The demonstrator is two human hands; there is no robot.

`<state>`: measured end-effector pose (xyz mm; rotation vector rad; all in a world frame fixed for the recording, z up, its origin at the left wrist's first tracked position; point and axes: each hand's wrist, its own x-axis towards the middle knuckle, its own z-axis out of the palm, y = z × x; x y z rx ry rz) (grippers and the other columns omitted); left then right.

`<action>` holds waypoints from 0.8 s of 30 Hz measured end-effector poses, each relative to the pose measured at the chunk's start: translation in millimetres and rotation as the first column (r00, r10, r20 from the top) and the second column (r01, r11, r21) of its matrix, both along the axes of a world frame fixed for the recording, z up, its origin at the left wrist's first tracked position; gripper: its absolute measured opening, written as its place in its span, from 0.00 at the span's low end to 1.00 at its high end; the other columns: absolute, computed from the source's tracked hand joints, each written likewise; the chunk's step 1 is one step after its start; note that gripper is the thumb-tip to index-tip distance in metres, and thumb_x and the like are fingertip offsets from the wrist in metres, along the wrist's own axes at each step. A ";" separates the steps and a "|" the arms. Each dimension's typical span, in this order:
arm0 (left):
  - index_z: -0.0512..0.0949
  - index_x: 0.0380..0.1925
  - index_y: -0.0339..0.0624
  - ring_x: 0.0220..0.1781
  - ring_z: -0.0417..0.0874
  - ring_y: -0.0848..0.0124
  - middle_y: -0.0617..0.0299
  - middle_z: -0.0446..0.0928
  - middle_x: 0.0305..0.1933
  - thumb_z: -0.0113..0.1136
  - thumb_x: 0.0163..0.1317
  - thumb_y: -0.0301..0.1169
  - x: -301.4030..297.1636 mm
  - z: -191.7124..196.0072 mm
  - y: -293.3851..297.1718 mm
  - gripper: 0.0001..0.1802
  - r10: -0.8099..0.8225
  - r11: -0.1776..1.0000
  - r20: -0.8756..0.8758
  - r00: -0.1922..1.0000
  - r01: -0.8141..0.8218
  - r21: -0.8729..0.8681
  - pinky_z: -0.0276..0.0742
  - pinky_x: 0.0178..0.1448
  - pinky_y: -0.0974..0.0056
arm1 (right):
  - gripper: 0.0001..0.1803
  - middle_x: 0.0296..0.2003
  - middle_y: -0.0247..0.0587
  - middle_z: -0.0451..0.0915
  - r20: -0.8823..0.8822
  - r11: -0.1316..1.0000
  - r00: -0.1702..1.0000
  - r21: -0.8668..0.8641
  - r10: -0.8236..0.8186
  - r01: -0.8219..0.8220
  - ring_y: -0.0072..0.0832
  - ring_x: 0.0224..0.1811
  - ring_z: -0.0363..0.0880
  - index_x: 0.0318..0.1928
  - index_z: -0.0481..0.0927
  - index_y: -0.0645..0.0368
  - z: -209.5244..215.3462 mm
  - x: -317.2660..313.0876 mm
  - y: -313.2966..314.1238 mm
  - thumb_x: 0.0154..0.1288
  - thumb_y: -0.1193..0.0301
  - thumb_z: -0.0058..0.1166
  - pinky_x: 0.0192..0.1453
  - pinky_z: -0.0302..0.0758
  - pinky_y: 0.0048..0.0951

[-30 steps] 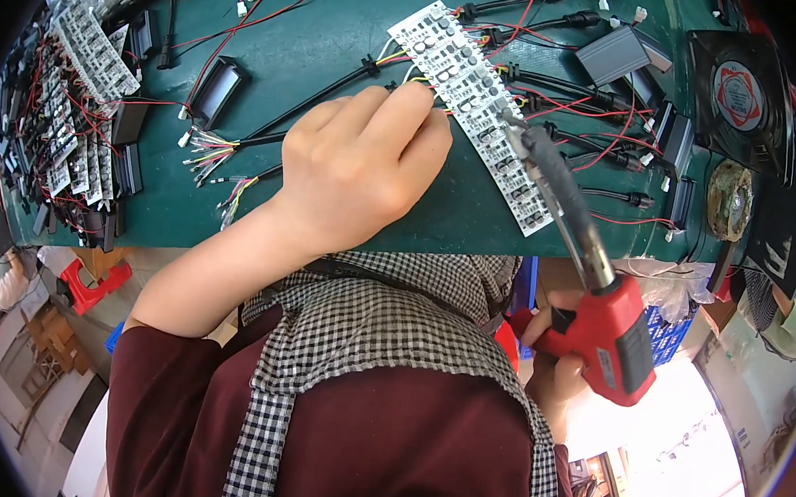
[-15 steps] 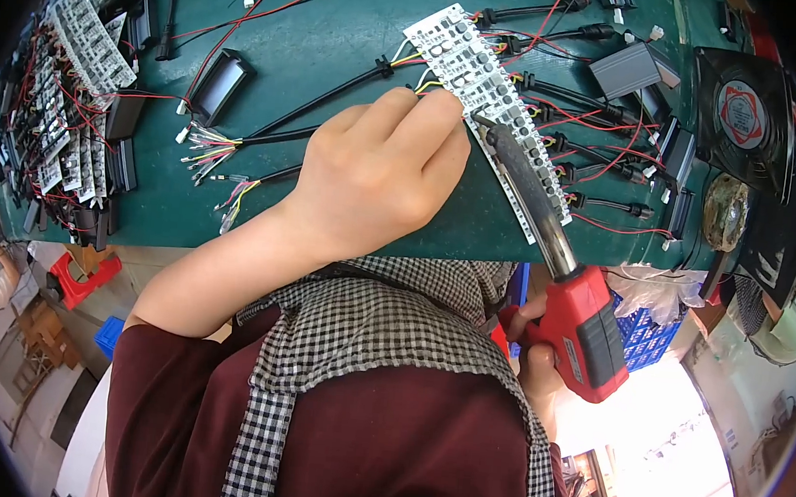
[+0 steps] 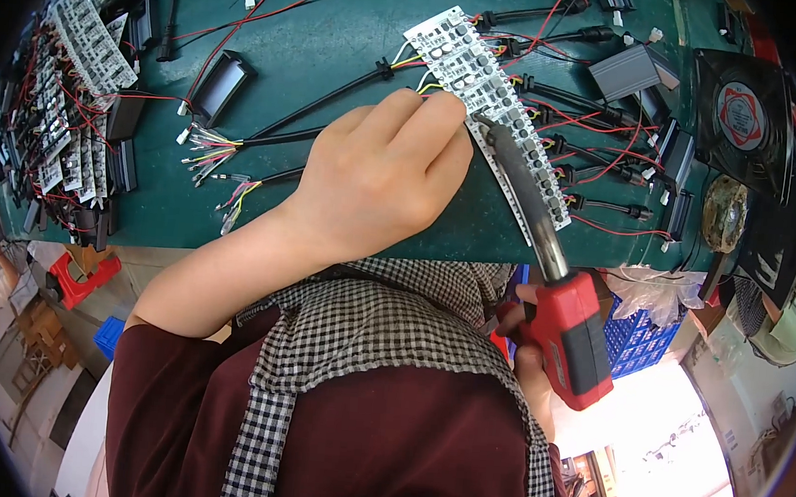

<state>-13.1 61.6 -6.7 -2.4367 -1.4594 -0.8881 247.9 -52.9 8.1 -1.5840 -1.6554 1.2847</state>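
Observation:
My left hand [image 3: 380,173] is closed at the left edge of a white circuit board panel [image 3: 470,69]. Its fingertips are hidden, so what they pinch cannot be made out. Black cables [image 3: 281,136] with stripped, coloured wire ends run from the left under this hand. My right hand [image 3: 530,345], partly hidden, grips a red and black soldering gun [image 3: 576,339] below the table edge. The gun's dark barrel slants up over the panel, its bent tip beside my left fingertips; contact cannot be told. Several black cables [image 3: 595,205] with red wires extend from the panel's right edge.
A dark metal casing [image 3: 222,87] lies left of the cables, and a grey casing [image 3: 624,72] lies at the right. Circuit boards [image 3: 90,38] are heaped at the far left. A black fan [image 3: 741,116] stands at the right, above a blue crate [image 3: 640,344].
The soldering gun's body has shifted slightly left and down with my right hand, while its tip stays by my left fingertips. My left hand has moved a touch to the right.

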 end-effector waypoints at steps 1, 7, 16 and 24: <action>0.72 0.19 0.41 0.26 0.70 0.75 0.66 0.65 0.27 0.57 0.39 0.27 -0.1 -0.4 -1.0 0.05 0.004 1.000 -0.007 1.000 -0.004 0.001 0.65 0.21 0.73 | 0.36 0.28 0.35 0.82 -0.020 1.000 1.000 0.015 -0.018 0.019 0.36 0.39 0.81 0.50 0.75 0.63 6.3 -9.0 7.5 0.53 0.44 0.60 0.47 0.76 0.35; 0.72 0.19 0.41 0.26 0.70 0.75 0.66 0.65 0.27 0.56 0.38 0.27 -1.2 3.0 -3.7 0.05 0.015 1.000 -0.034 0.999 -0.016 -0.012 0.64 0.21 0.74 | 0.31 0.28 0.33 0.81 -0.054 1.000 0.999 -0.023 -0.004 0.003 0.36 0.41 0.80 0.41 0.80 0.60 12.9 -12.8 17.5 0.56 0.43 0.55 0.49 0.74 0.36; 0.79 0.30 0.33 0.26 0.73 0.69 0.60 0.69 0.30 0.61 0.40 0.22 0.0 10.0 -6.4 0.13 0.003 0.991 0.011 1.000 -0.002 -0.134 0.69 0.24 0.68 | 0.45 0.39 0.44 0.82 0.126 0.988 0.984 0.077 0.126 -0.136 0.40 0.38 0.82 0.57 0.69 0.65 -20.2 15.0 -7.4 0.46 0.46 0.67 0.44 0.77 0.36; 0.78 0.30 0.32 0.25 0.73 0.69 0.60 0.68 0.29 0.61 0.39 0.21 -1.5 8.5 -7.5 0.13 0.003 0.993 0.024 1.000 0.000 -0.121 0.69 0.24 0.68 | 0.48 0.46 0.49 0.79 -0.359 0.998 0.933 -0.067 -0.013 -0.012 0.35 0.46 0.80 0.58 0.65 0.68 5.5 -2.3 19.1 0.51 0.39 0.59 0.50 0.76 0.31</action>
